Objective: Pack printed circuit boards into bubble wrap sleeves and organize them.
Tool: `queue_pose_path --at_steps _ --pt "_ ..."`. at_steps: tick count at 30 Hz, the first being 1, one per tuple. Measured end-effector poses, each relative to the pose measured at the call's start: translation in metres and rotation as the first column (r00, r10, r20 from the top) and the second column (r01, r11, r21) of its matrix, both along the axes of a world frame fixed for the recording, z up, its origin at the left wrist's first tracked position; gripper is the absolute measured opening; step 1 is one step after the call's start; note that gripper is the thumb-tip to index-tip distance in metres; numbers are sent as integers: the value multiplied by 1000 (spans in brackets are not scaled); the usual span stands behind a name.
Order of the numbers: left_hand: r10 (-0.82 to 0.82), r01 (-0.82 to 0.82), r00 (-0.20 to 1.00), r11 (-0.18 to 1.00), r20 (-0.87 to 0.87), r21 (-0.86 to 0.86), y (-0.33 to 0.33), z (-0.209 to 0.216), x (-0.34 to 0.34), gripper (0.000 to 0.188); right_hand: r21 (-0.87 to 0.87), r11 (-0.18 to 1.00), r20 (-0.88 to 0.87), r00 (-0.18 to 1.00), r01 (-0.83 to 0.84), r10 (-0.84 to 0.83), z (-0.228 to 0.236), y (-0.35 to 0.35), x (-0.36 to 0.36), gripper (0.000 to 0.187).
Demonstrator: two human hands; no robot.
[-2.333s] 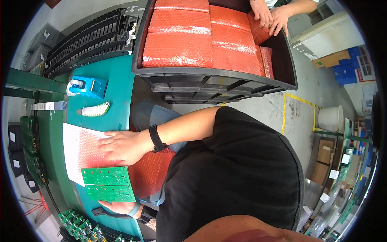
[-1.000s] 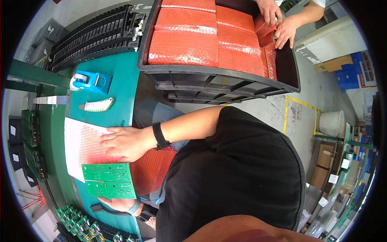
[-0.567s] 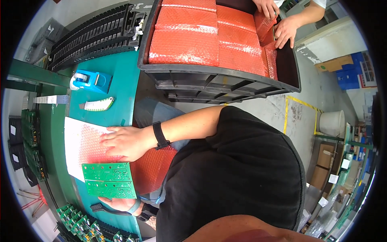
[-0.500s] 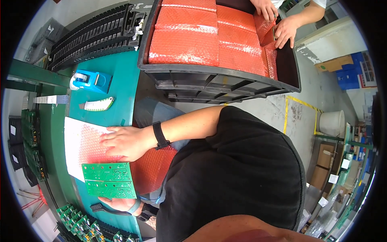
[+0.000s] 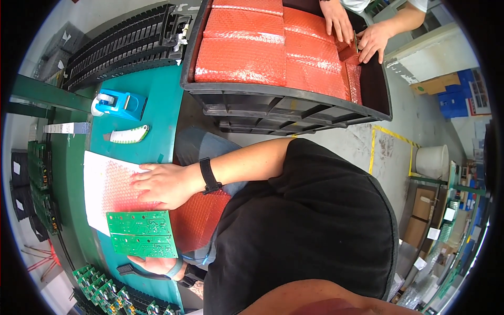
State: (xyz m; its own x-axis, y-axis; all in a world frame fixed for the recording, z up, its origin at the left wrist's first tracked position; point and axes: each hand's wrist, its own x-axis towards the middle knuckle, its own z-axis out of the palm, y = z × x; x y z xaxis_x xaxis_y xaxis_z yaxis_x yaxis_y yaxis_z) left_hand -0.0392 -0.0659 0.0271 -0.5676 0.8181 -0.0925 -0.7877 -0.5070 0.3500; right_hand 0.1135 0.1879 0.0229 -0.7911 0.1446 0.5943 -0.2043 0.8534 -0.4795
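My left hand (image 5: 157, 265) is under the near edge of a green circuit board (image 5: 142, 233), holding it with the fingers mostly hidden beneath. The board is a flat panel in two halves, with small holes and solder points on the face that shows. Next to it my right hand (image 5: 165, 185) lies palm down with fingers apart, pressing on red bubble wrap (image 5: 197, 220). This wrap runs over the bench edge toward my lap. A bright white sheet (image 5: 95, 186) lies at its far side; whether the two are joined, I cannot tell.
On the green bench (image 5: 157, 89) are a white-green utility knife (image 5: 129, 135) and a blue tape dispenser (image 5: 122, 104). A black crate (image 5: 283, 97) holds red bubble-wrapped packs (image 5: 241, 60), with a co-worker's hands (image 5: 374, 39) inside. Several populated boards (image 5: 102, 289) stand in a black rack.
My hands, the board and the wrap stay almost still. In the crate, one of the co-worker's hands has shifted left and down over the packs.
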Motion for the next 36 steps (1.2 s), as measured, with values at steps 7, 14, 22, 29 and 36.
queue_pose_path --at_steps 7,14,22,29,36 --pt "2 -2 1000 1000 25 9 -5 -5 -5 55 10 1000 -9 1000 4 -4 0 -1 -1 37" --pt "-9 7 998 1000 70 30 1 2 2 53 29 999 -40 999 34 -32 -1 -2 -2 35" --pt "14 -14 997 1000 81 3 6 12 8 51 27 1000 40 999 -4 3 3 -1 -2 37" --pt "3 -1 999 999 47 -49 -9 15 4 54 30 999 146 989 -37 33 8 0 -7 36" --pt "-7 8 1000 999 28 -39 -23 4 0 59 59 997 274 961 -51 33 15 -1 -11 32"
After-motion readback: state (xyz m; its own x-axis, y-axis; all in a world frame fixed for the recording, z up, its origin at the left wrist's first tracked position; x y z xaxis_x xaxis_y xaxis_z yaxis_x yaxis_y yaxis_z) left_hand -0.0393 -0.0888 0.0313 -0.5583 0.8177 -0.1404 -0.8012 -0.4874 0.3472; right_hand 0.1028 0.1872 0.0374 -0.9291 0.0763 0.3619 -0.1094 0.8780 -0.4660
